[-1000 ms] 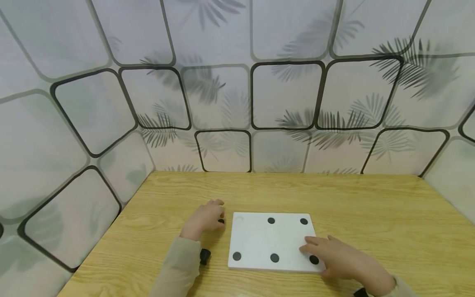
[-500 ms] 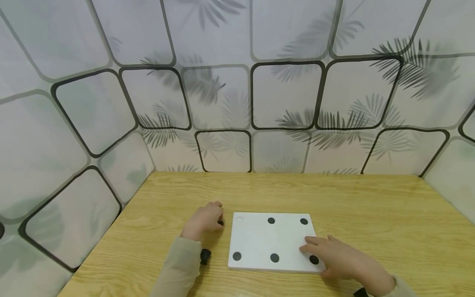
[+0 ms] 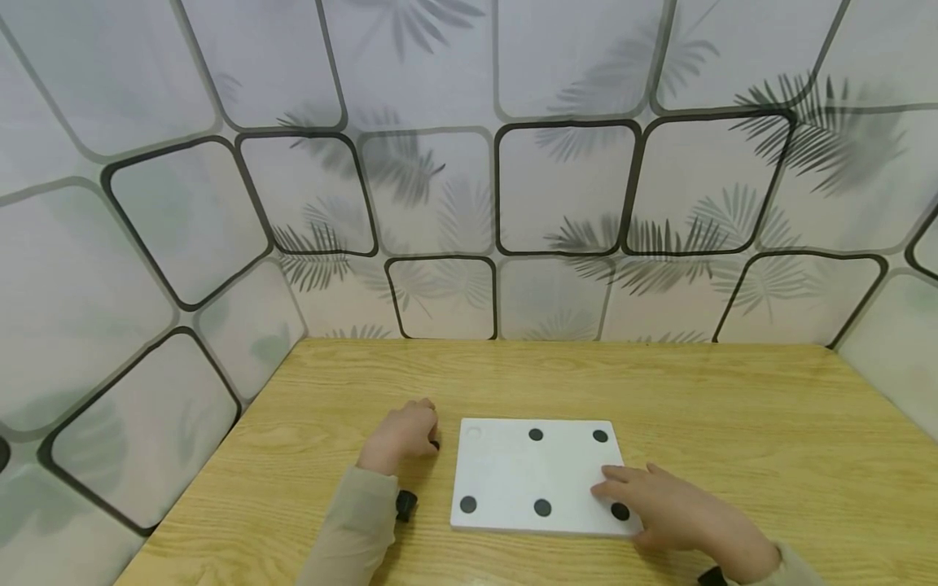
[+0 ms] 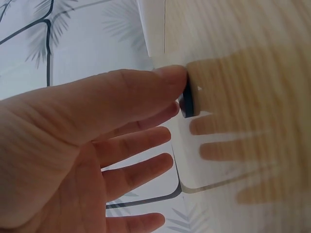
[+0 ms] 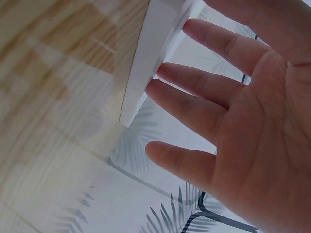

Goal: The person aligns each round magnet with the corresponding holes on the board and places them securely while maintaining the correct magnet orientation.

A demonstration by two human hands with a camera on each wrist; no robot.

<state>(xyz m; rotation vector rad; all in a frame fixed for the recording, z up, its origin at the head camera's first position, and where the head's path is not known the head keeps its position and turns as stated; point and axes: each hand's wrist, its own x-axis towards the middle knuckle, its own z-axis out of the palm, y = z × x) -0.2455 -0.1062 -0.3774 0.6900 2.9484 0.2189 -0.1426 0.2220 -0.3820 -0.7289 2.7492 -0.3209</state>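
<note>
My left hand (image 3: 399, 435) is to the left of a white rectangular board (image 3: 506, 472). It pinches a small black disc (image 4: 187, 101) between thumb and index finger, close above or at the table surface; the other fingers are spread apart in the left wrist view. Several black discs (image 3: 542, 508) sit along the board's far and near edges, and a faint round recess (image 3: 474, 432) shows at its far left corner. My right hand (image 3: 670, 509) lies over the board's right edge with fingers extended, their tips touching the board. It partly covers the near right disc (image 3: 620, 512).
The board lies flat on a wood-grain table (image 3: 703, 399). A patterned cloth wall (image 3: 564, 187) rises behind the table and at both sides. A black wrist device (image 3: 405, 505) shows beside the left sleeve (image 3: 352, 521).
My left hand, holding the disc, has shifted slightly left and toward me, a bit farther from the board. The right hand and the board look unmoved.
</note>
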